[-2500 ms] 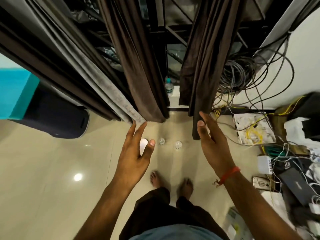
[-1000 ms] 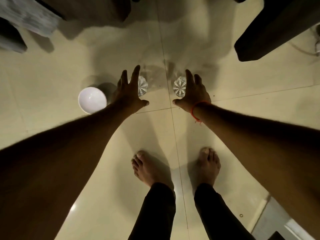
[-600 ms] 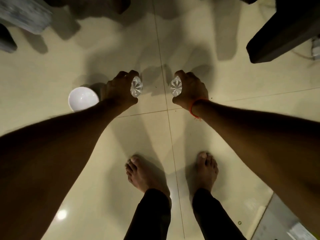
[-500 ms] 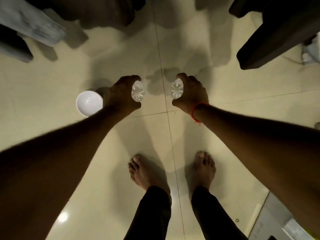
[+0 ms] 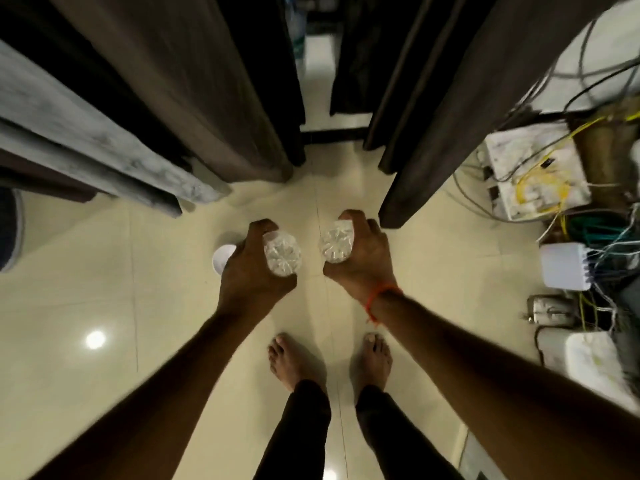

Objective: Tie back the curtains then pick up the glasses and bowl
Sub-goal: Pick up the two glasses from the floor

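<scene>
Cream floor tiles (image 5: pixel 104 289) fill the near and middle of the view, glossy, with a bright spot of reflected light at near left. At the far side hang dark brown curtains: the left curtain (image 5: pixel 194 91) and the right curtain (image 5: pixel 436 109) fall straight to the floor with a narrow gap between them. A tangle of cables (image 5: pixel 568 209) and white boxes lies along the right edge. The left hand (image 5: pixel 252 271) has its fingers curled shut around a clear cut-pattern glass, the left glass (image 5: pixel 282 254), gripped from its left side and seen from above. The right hand (image 5: pixel 363 258), with a red thread at the wrist, is closed the same way around the right glass (image 5: pixel 336 245). The two glasses are near each other without touching, above the floor ahead of the person's bare feet (image 5: pixel 291 362). A white bowl (image 5: pixel 223 259) sits on the tiles, partly hidden behind the left hand.
</scene>
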